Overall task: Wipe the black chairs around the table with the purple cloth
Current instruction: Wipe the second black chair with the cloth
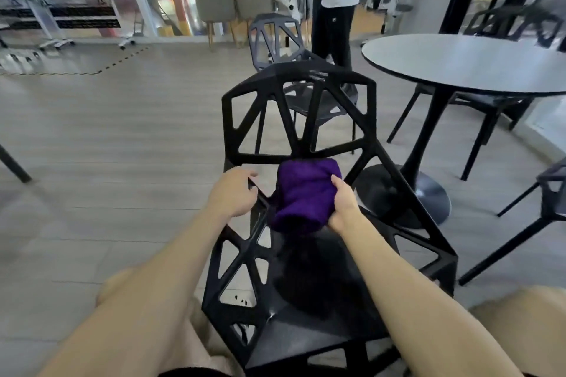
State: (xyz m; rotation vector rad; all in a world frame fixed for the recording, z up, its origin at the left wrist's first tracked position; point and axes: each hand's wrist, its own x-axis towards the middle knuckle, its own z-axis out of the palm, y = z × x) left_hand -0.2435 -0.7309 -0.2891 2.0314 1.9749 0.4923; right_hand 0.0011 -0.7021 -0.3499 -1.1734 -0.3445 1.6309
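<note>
the right hand [343, 205] has a closed grip on the purple cloth [303, 196]: the thumb lies over the cloth's right edge, and the fingers are hidden beneath it, so they seem to wrap under the fold. the cloth sits at the middle of the frame, bunched thick on the black chair [300, 119] where the seat meets the open lattice back. its long axis runs from lower centre up toward the backrest, with the rounded fold at the far end. the left hand [234, 193], just left of the cloth, curls its fingers round a bar of the chair's frame. a round tabletop [459, 64] stands at upper right, with a second black chair [272, 37] beyond.
</note>
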